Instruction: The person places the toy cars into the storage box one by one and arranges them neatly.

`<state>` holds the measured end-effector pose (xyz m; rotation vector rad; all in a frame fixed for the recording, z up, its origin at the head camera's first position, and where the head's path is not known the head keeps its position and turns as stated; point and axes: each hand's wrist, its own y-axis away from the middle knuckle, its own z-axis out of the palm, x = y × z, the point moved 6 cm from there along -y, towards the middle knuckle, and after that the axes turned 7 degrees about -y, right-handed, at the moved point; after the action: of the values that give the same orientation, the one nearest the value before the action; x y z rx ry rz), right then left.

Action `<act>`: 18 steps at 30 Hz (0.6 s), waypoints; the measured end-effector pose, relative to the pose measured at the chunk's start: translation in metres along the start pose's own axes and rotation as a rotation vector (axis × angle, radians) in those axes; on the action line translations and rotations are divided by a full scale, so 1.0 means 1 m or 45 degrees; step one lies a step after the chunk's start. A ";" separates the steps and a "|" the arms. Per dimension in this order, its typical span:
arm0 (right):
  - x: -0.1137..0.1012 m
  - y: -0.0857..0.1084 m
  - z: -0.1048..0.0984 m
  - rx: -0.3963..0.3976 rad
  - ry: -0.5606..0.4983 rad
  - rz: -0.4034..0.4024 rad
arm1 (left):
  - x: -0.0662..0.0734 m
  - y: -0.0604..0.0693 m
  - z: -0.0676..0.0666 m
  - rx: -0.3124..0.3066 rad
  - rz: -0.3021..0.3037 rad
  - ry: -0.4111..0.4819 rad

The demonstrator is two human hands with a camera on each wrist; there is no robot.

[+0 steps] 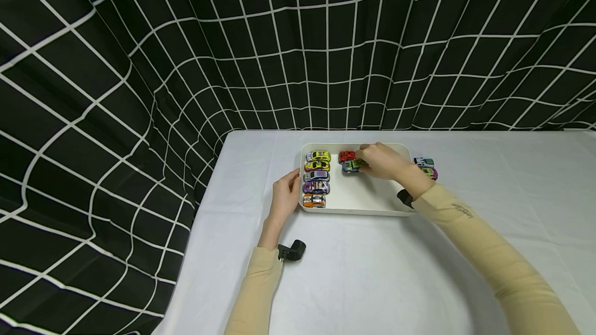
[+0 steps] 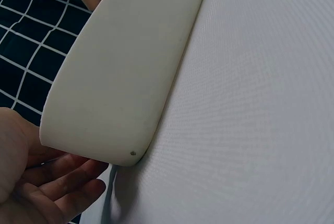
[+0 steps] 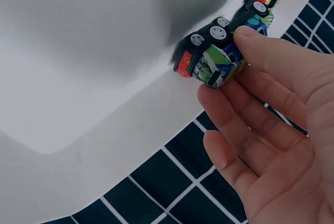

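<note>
Inside the white tray point(image 1: 363, 211), my right hand point(image 1: 383, 161) pinches a blue and green toy car point(image 1: 351, 166) between thumb and fingers. In the right wrist view this toy car point(image 3: 216, 59) is tipped, with its wheels showing. A red toy car point(image 1: 346, 156) lies just behind it by the tray's far wall. My left hand point(image 1: 285, 195) rests against the outside of the tray's left end. In the left wrist view its fingers point(image 2: 78, 179) lie loosely along the tray's end wall point(image 2: 88, 148); its thumb is not clearly visible.
Several toy cars stand in a column along the tray's left side, from a yellow one point(image 1: 318, 156) to an orange one point(image 1: 314, 200). Right of the tray, a grey-blue car point(image 1: 423, 162) and a pink and green car point(image 1: 430, 172) are on the white tablecloth point(image 1: 354, 273).
</note>
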<state>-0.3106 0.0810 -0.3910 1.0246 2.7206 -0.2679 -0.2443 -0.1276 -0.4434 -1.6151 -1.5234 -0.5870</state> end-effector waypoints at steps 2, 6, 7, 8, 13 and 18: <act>0.000 -0.002 0.002 -0.012 -0.011 0.012 | 0.000 0.000 0.000 -0.007 -0.011 0.000; -0.001 -0.004 0.004 -0.022 -0.017 0.021 | -0.001 0.000 0.001 -0.017 -0.022 -0.002; -0.001 -0.005 0.005 -0.023 -0.015 0.021 | -0.001 0.000 0.001 -0.019 -0.022 -0.003; 0.000 -0.006 0.006 -0.023 -0.012 0.019 | 0.000 0.000 0.001 -0.020 -0.022 -0.003; 0.001 -0.008 0.010 -0.031 0.001 0.025 | 0.000 0.000 0.001 -0.026 -0.024 0.001; 0.002 -0.010 0.013 -0.038 -0.018 0.040 | -0.001 0.000 0.001 -0.023 -0.011 -0.005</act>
<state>-0.3170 0.0716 -0.4031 1.0521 2.6850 -0.2272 -0.2448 -0.1274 -0.4445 -1.6248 -1.5324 -0.6044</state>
